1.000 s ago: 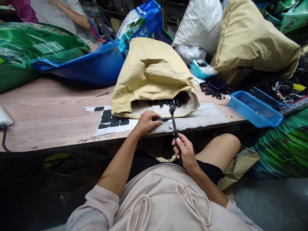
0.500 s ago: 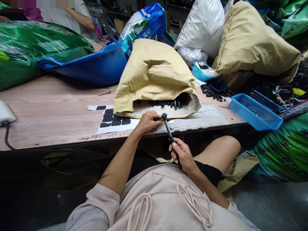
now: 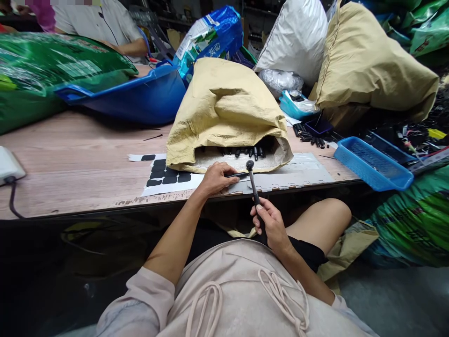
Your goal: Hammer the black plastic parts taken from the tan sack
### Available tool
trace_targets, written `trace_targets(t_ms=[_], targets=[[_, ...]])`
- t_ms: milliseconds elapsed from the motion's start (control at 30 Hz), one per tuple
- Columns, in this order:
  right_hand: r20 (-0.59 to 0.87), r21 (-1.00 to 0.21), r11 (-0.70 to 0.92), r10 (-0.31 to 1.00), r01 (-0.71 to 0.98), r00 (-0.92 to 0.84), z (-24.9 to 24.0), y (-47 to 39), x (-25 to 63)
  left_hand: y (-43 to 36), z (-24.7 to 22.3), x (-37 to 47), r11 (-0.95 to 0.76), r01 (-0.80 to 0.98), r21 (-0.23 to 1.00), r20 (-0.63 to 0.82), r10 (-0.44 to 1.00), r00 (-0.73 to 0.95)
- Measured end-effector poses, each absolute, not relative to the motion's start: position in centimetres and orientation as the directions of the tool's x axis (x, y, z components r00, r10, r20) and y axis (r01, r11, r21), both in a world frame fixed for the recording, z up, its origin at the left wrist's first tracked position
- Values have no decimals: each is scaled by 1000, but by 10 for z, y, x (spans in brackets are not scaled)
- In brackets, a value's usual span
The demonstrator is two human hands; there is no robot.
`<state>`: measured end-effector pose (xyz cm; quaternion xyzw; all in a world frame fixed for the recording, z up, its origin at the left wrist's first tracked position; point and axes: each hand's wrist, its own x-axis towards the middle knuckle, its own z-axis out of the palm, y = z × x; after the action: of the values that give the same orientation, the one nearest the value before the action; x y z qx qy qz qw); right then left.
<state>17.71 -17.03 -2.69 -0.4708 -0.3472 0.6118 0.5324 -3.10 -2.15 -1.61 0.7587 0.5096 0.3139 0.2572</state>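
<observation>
My left hand (image 3: pixel 218 178) rests at the table's front edge, its fingers pinched on a slim black rod-like piece (image 3: pixel 240 175) lying on a grey strip (image 3: pixel 280 179). My right hand (image 3: pixel 270 217) is closed round the black handle of a round-headed metal-shafted tool (image 3: pixel 253 183), perhaps a ratchet wrench or small hammer. Its dark head stands just right of the rod-like piece, apart from it. Right behind both hands lies an open tan sack (image 3: pixel 228 103), with several black parts (image 3: pixel 255 152) in its mouth. Black rounded-square pads (image 3: pixel 170 176) on a white sheet lie left of my left hand.
A blue basin (image 3: pixel 140 96) and a green bag (image 3: pixel 52 70) stand at the left. On the right are a blue basket (image 3: pixel 373 164), loose black parts (image 3: pixel 312 135) and another tan sack (image 3: pixel 372 65). A person in a light shirt (image 3: pixel 101 23) sits across the table (image 3: pixel 70 159).
My right hand has moved slightly right, and the tool's head has come away from the black piece, up and right. My left hand holds its place. The other person's arm has shifted.
</observation>
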Motion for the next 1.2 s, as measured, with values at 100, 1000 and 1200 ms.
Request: trace_targets(t_ms=[100, 1000, 1200], targets=[[-160, -944, -124, 982, -306, 97, -25, -164, 184, -21, -15, -30, -362, 616, 700, 218, 929, 298], [-223, -889, -140, 964, -437, 145, -34, -149, 195, -47, -7, -33, -473, 534, 701, 339, 880, 334], [-223, -888, -145, 966, -436, 133, -34, -148, 197, -117, -46, -17, -603, 314, 734, 355, 734, 579]])
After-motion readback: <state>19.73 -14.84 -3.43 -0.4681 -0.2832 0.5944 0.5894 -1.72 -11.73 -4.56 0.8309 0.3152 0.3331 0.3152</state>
